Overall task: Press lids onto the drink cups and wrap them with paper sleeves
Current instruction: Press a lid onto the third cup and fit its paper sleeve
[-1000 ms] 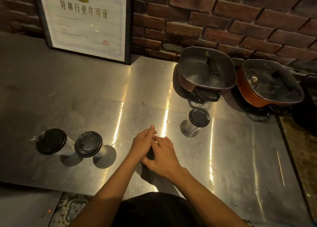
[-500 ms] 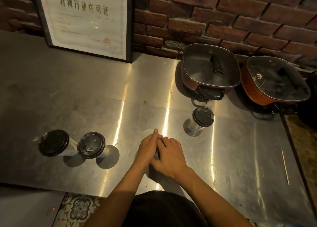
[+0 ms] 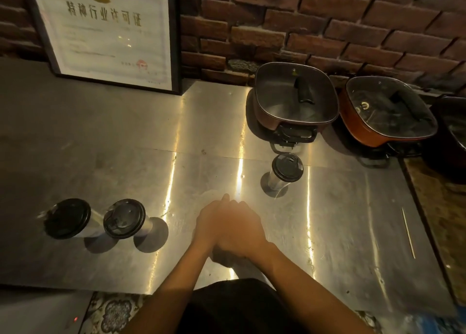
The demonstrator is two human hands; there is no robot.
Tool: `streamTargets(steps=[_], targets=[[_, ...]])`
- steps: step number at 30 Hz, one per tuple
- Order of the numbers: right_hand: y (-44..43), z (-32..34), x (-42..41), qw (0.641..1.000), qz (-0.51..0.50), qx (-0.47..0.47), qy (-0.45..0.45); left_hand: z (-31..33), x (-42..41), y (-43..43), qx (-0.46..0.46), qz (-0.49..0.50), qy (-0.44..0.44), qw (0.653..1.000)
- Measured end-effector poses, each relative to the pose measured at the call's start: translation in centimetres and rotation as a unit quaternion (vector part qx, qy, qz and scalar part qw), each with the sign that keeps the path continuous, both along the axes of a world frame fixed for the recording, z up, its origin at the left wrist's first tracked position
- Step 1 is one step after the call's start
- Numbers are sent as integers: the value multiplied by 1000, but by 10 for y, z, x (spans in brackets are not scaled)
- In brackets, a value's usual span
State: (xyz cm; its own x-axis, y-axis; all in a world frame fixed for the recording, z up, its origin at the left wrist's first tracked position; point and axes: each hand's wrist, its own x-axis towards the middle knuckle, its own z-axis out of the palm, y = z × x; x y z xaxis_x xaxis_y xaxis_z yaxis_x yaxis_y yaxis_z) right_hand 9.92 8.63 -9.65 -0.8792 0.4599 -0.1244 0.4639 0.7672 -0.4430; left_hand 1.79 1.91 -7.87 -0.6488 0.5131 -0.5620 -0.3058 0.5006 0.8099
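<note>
On the counter [image 3: 126,142], two cups [image 3: 123,219] are set at nine o'clock, one cup [image 3: 283,173] at one, two pots [image 3: 293,99] behind it.

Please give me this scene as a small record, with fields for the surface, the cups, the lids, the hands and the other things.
surface: steel counter against a brick wall
cups: three, upright; left cup and middle cup near each other, right cup apart, in front of the pots
lids: black, one on each cup
sleeves: none visible
hands: left hand and right hand together, low over the counter, touching no cup
held object: cannot tell
other things: two lidded square pots, framed certificate, thin stick
</note>
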Motion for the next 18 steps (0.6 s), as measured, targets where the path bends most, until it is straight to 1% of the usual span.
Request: streamTargets(steps=[2, 3, 4, 5, 6, 7, 8, 9, 10, 11, 12, 18], targets=[[10, 5, 1, 999, -23, -32, 10, 3, -1, 0, -13, -5, -20, 1000], [18, 7, 2, 996, -62, -63, 21, 4, -2, -2, -28, -14, -29, 999], [28, 10, 5, 986, -126, -106, 38, 4, -2, -5, -40, -27, -27, 998], [39, 13, 9, 962, -211, -163, 57, 5, -3, -9, -49, -42, -17, 998], [50, 16, 14, 921, -299, -237, 76, 5, -3, -15, -52, -55, 0, 997], [57, 20, 20, 864, -377, -321, 90, 7, -4, -21, -52, -62, 4, 997], [62, 23, 26, 802, -429, -404, 97, 8, -6, -27, -46, -65, -2, 997], [62, 27, 31, 742, -455, -481, 105, 10, -8, -33, -40, -66, -14, 997], [59, 33, 35, 691, -465, -542, 115, 11, -11, -39, -31, -66, -26, 997], [54, 38, 37, 659, -464, -579, 125, 15, -13, -44, -23, -64, -39, 997], [48, 43, 39, 643, -462, -596, 134, 19, -16, -47, -16, -62, -46, 997], [19, 66, 32, 594, -444, -644, 188, 54, -34, -67, 25, -38, -47, 998]])
